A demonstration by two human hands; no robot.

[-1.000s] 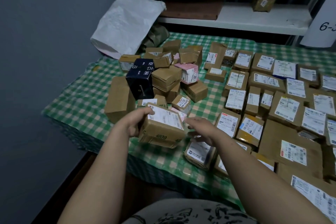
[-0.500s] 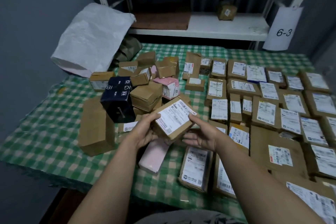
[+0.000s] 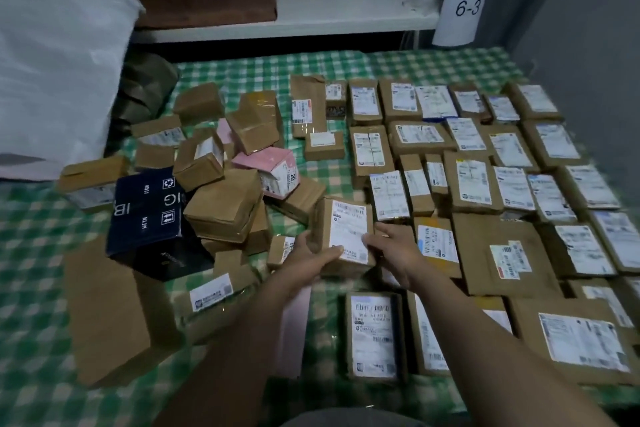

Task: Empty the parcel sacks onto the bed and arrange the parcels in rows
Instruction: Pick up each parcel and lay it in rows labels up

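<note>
Left hand [image 3: 311, 258] and right hand [image 3: 398, 253] each had a grip curled round the box [image 3: 346, 229], thumbs on its label, label-up at frame centre on the bed [image 3: 34, 253] between pile [image 3: 221, 204] and rows [image 3: 467, 184], probably to extend a row.

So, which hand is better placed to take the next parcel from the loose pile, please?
Probably the left hand: the loose pile lies on its side, while the right hand sits by the rows, both gripping the labelled parcel.
</note>
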